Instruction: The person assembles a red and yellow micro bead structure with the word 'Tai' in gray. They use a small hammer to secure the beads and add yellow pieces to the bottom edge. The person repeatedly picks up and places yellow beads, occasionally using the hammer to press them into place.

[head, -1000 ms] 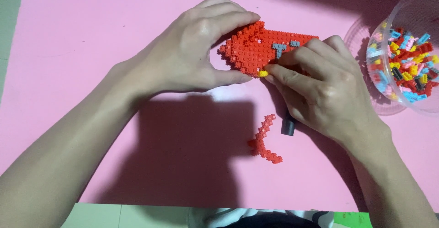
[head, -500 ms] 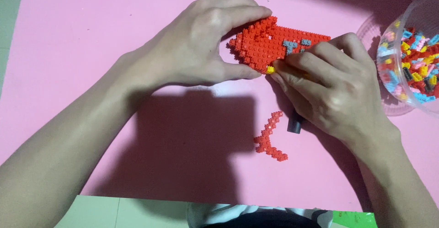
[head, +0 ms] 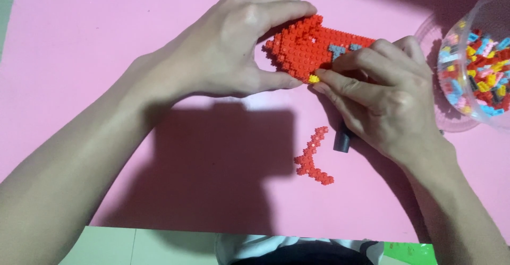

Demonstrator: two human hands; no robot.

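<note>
Pink mat point(head: 106, 42) underneath; left hand point(head: 239, 42) clamps the red brick model point(head: 303, 47), right hand point(head: 382, 100) pinches a yellow brick point(head: 314, 78). Light, stiff, probably brittle; best held by its edges.

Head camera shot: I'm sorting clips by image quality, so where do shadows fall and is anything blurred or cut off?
Head view: a dark shadow of the hands falls on the pink mat below the left hand; the red brick model is sharp; the clear tub of bricks is cut off at the right edge; no strong glare.
</note>
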